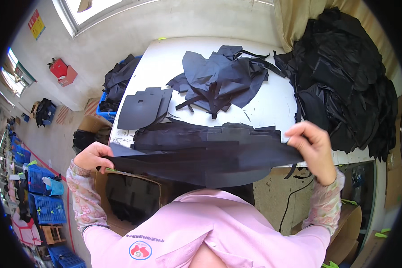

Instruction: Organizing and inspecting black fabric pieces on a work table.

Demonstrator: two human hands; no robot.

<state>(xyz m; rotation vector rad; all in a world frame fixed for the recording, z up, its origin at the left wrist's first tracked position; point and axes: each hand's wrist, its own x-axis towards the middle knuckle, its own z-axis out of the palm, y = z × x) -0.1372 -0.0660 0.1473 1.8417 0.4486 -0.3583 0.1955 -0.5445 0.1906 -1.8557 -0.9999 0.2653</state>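
A long black fabric piece (183, 163) stretches between my hands at the table's near edge. Its left end is pinched by my left hand (94, 157), the fingers closed. My right hand (315, 147) grips the opposite end between thumb and fingers. A small pale spot shows at the right fingertips, too small to name. Just beyond the held piece lie more black fabric pieces (169, 133), partly covered by it. A neat stack of cut black panels (143, 107) rests on the table's left side. Farther back, a loose heap of black fabric and strips (228, 73) is spread out.
The white table (277, 102) carries the work. A tall pile of black fabric (344, 80) stands at the right. Beyond the left edge is a blue crate (106, 100) of fabric. Below the table sit an open cardboard box (102, 187) and a dark cable (291, 196).
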